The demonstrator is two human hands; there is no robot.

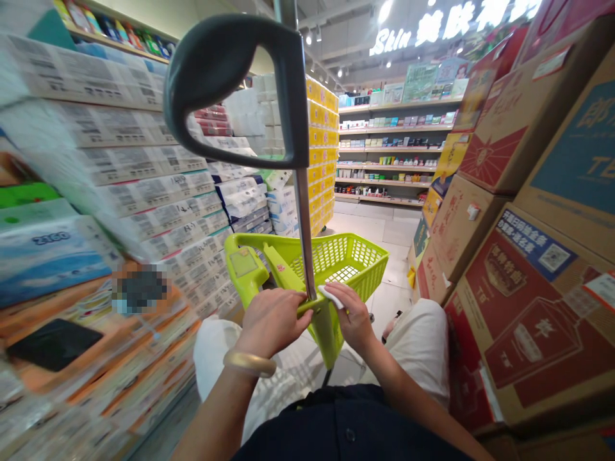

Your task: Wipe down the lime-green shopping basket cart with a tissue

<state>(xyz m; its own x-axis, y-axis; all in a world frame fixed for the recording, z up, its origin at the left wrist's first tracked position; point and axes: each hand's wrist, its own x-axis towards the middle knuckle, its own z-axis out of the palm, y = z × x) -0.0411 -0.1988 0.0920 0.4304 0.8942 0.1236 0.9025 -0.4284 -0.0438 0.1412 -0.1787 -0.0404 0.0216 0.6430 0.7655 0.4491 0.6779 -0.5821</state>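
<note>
A lime-green rolling shopping basket (369, 272) stands between my knees, its metal pole (303, 224) rising to a dark grey loop handle (295, 96). My left hand (276, 320) is closed on the basket's near rim, just left of the foot of the pole, with a gold bangle (250, 363) on the wrist. Right of the pole, my right hand (354, 317) presses a small folded white cloth or wipe (331, 294) against the same rim. The right fingers partly cover the cloth. The slotted basket floor (343, 274) shows through the open top.
Stacked white tissue packs (125, 160) line the left side, with a black phone (55, 344) lying on orange packs nearby. Cardboard cartons (533, 320) rise close on the right. Farther off are a yellow stack of packs (323, 153) and stocked shelves (394, 150).
</note>
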